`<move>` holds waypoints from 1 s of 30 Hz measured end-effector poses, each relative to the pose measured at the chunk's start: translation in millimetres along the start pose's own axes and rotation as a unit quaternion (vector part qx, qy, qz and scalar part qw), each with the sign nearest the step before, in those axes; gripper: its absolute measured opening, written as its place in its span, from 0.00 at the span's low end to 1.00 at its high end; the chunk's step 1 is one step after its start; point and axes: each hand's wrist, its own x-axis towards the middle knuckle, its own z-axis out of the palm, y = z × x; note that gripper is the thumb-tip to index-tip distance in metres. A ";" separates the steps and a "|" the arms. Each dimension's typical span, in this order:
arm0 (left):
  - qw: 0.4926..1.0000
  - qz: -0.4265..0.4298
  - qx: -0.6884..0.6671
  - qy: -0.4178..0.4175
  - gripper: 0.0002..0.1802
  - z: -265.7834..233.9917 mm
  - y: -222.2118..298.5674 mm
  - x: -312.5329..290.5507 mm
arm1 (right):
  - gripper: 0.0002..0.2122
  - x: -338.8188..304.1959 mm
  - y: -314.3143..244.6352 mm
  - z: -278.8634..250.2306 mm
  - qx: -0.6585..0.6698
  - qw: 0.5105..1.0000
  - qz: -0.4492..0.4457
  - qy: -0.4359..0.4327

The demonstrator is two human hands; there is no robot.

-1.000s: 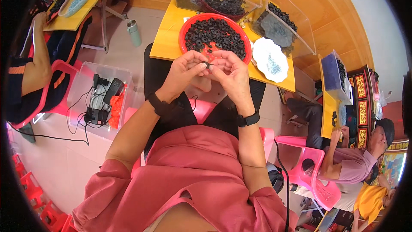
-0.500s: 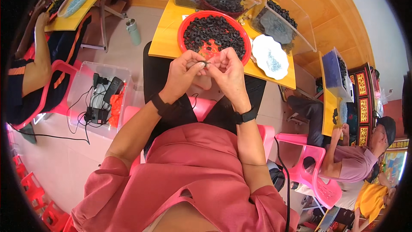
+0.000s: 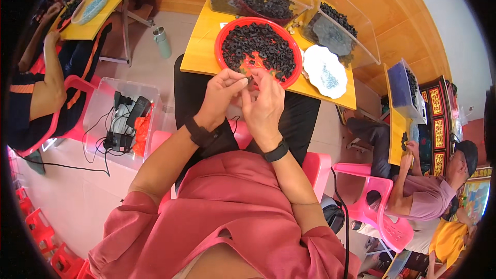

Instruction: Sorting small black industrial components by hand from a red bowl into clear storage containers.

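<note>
Above my lap, at the front edge of the red tray (image 3: 218, 35), my two hands meet. My left hand (image 3: 219, 97) is closed, thumb and fingertips pinching a small dark piece (image 3: 250, 80) whose kind I cannot make out. My right hand (image 3: 265, 102) has its bent fingers at the same piece, partly covering it, with its thumb lower down. Behind the fingertips, the tray holds many small black ring-like parts (image 3: 258, 44). To its right lies a white scalloped plate (image 3: 315, 58) with small pale-blue bits (image 3: 329, 77) on it.
Clear bins of black parts (image 3: 253, 2) (image 3: 338, 18) stand at the back of the yellow table (image 3: 199, 54). A green bottle (image 3: 162, 43) and a clear box (image 3: 93, 113) with cables and adapters are on the floor at left. Other people sit at tables on both sides.
My right hand has turned and shifted left and slightly down, its thumb lower than before. My left hand stays nearly in place, still pinching. The view has moved slightly.
</note>
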 end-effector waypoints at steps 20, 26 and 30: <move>0.998 0.005 0.023 -0.065 0.06 -5.6 5.8 1.0 | 0.21 -2.6 1.0 -1.9 -0.051 0.994 -0.093 -0.026; 0.962 0.188 0.193 -0.051 0.05 -3.2 13.1 7.5 | 0.10 0.3 28.9 -7.3 0.369 0.888 0.232 -0.146; 0.929 0.276 0.224 -0.104 0.06 3.5 15.3 2.0 | 0.18 2.3 33.6 -10.4 0.521 0.752 0.306 -0.265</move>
